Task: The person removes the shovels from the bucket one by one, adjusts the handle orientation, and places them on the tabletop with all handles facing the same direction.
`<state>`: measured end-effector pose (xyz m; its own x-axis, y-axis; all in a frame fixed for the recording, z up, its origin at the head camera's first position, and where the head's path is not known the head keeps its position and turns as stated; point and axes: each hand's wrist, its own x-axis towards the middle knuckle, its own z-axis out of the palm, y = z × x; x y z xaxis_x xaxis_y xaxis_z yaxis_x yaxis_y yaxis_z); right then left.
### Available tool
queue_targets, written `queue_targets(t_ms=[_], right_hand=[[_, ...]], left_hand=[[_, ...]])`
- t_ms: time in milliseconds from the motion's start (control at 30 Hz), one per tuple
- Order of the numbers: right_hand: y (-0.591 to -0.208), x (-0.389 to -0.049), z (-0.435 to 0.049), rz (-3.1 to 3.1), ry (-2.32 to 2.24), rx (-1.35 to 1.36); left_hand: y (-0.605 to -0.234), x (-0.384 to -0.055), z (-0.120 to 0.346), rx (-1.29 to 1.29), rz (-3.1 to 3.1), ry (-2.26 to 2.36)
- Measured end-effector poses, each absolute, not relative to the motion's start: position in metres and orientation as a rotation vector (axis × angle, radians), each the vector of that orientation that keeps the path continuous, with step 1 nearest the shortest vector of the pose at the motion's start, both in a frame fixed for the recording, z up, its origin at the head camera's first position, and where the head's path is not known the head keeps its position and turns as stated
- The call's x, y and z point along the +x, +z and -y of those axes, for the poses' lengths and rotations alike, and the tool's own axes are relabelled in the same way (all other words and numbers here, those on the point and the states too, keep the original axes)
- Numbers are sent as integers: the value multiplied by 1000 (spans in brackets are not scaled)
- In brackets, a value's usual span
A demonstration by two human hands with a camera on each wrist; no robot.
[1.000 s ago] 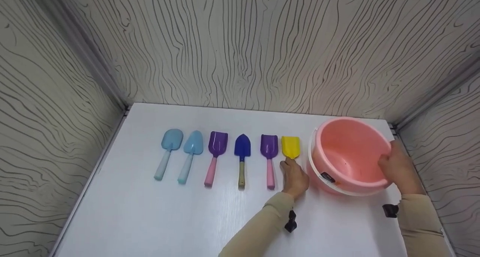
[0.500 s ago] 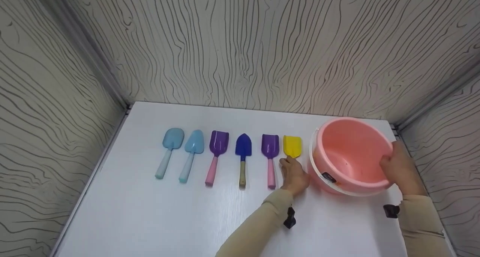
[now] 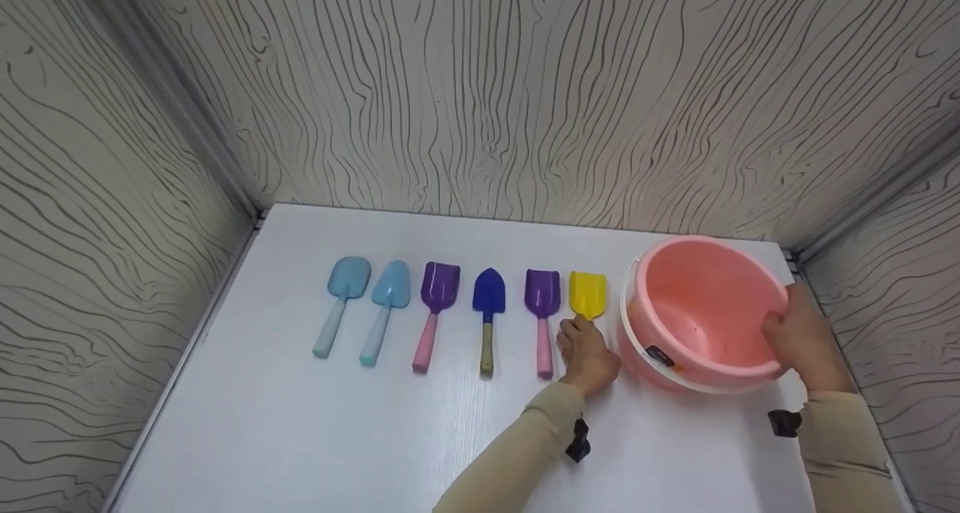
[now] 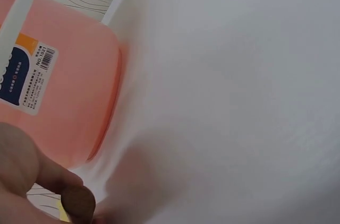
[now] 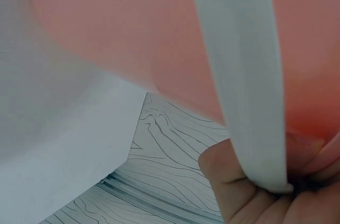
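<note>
My left hand [image 3: 589, 355] pinches the handle of a small shovel with a yellow blade [image 3: 588, 294], which lies at the right end of a row of shovels. In the left wrist view the round brown end of its handle [image 4: 78, 203] shows between thumb and fingers. Beside it a pink bucket [image 3: 701, 295] leans to the right, its mouth facing up. My right hand [image 3: 806, 340] grips the bucket's right rim. The right wrist view shows my fingers [image 5: 255, 203] at the rim, by the white bail handle [image 5: 241, 75].
Left of the yellow shovel lie a purple shovel [image 3: 542, 292], a blue trowel [image 3: 488, 292], another purple shovel [image 3: 439, 284] and two light blue ones, a pointed trowel [image 3: 391, 284] and a rounded shovel [image 3: 349, 277]. The white table [image 3: 300, 438] meets patterned walls [image 3: 465, 93] at the back and sides.
The head view has shifted slightly, moving everything a little to the right in it. Both hands keep their holds, and the shovels and bucket stay in place.
</note>
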<state>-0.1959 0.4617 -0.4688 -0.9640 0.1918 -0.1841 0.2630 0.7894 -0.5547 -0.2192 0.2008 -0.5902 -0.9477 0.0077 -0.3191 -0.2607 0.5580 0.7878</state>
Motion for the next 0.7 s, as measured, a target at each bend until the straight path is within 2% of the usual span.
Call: queue_targets(t_ms=[400,533,700], right_hand=[[-468,-202,-460,-2885,-899,324],[-470,-205,-461,-2861,-944,343],[-473,-205,-464,-2837,-977,349]], left_hand=[[-585,-219,-190,-154,-2539,1313],[-575,-214,-180,-48,-2558,1189],[-566,-209,-158,205,-2687,1018]])
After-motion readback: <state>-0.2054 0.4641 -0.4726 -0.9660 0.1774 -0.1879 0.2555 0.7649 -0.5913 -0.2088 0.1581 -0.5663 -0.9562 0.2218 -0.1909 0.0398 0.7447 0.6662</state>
